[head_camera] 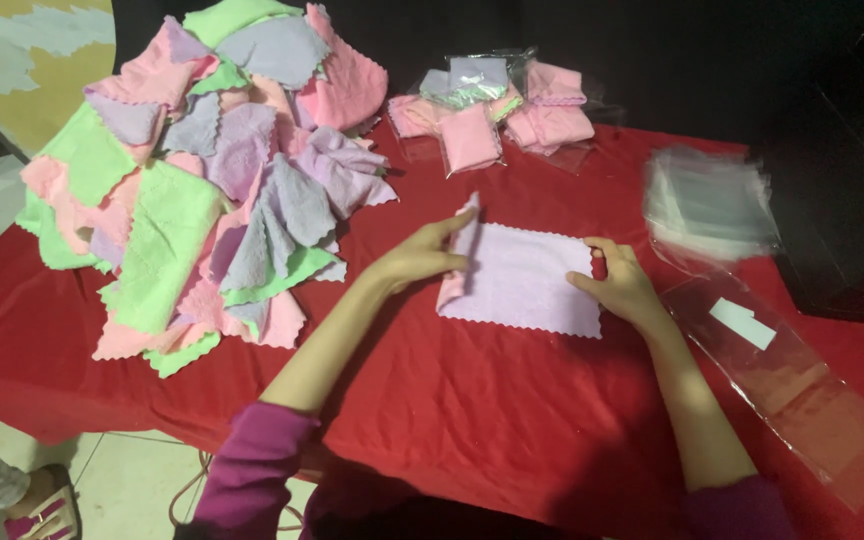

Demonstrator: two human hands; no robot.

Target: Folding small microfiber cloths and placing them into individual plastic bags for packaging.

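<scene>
head view, cloth: I see a lilac cloth (527,282) lying flat on the red table (512,420), about centre, with a pink one under it peeking out along the left edge.
head view, left hand: my left hand (422,258) has the cloth's left edge pinched between thumb and fingers and lifted, so that side stands up off the table. Fingers closed on the edge, not a fist.
head view, right hand: my right hand (620,282) sits on the right edge, fingers curled in and pressing it down. Looks like it's pinning more than gripping, can't tell if anything's actually between the fingers.
feel, my guess: light, floppy microfibre, zero stiffness, so it droops wherever it isn't held. Not fragile, not slippery, probably clings a bit to the tablecloth.
where to grab: edges or corners, pinch grip. Middle just bunches up.
around it: big pile (212,170) of green, pink and lilac cloths to the left, bagged cloths (492,105) at the back, clear bags (712,205) stacked on the right and one sleeve (792,385) flat near my right arm.
</scene>
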